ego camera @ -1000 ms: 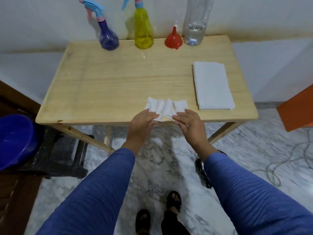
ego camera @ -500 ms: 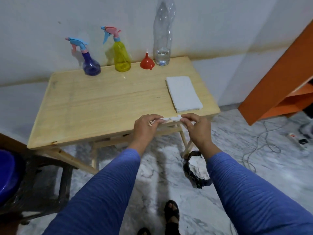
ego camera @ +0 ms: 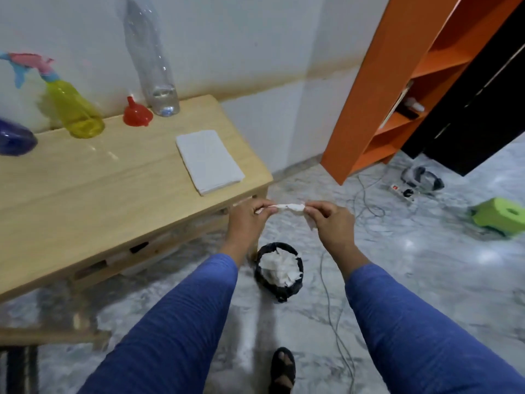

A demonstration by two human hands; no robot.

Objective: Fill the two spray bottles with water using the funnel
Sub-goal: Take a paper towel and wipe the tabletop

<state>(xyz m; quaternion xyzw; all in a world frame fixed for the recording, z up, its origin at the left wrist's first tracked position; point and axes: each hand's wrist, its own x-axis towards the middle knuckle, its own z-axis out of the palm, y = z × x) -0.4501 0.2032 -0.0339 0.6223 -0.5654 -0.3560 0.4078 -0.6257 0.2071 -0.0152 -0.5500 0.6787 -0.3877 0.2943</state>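
A person in blue sleeves holds a crumpled white tissue (ego camera: 288, 207) stretched between both hands, off the front right corner of a light wooden table (ego camera: 93, 191) and above a marble-patterned floor (ego camera: 426, 268). The left hand (ego camera: 247, 220) pinches one end of the tissue between curled fingers and thumb; the right hand (ego camera: 331, 221) pinches the other end the same way, with a scrap of the paper hanging below its fingers.

On the floor below the hands, just off the table's corner, stands a small waste bin (ego camera: 279, 270) lined with a black bag and holding white crumpled paper.

The task's things stand at the far edge of the table, against the white wall. The yellow spray bottle (ego camera: 75, 112), with its pink and blue trigger head, stands near the table's back left, and the purple spray bottle (ego camera: 15, 139) sits to its left, cut off by the frame edge. To the right of the yellow bottle the red funnel (ego camera: 137, 113) rests mouth down with its spout upward, just beside a tall clear plastic bottle (ego camera: 154, 66) that holds a little water at its bottom. A flat stack of white napkins (ego camera: 208, 160) lies near the table's right edge, closer to the person than the funnel.

Beyond the table's right end, an orange shelf unit (ego camera: 397, 81) leans into view, with cables and a power strip (ego camera: 402, 191) on the floor near its foot and a green object (ego camera: 500, 214) farther right. One sandalled foot (ego camera: 282, 368) shows at the bottom edge.
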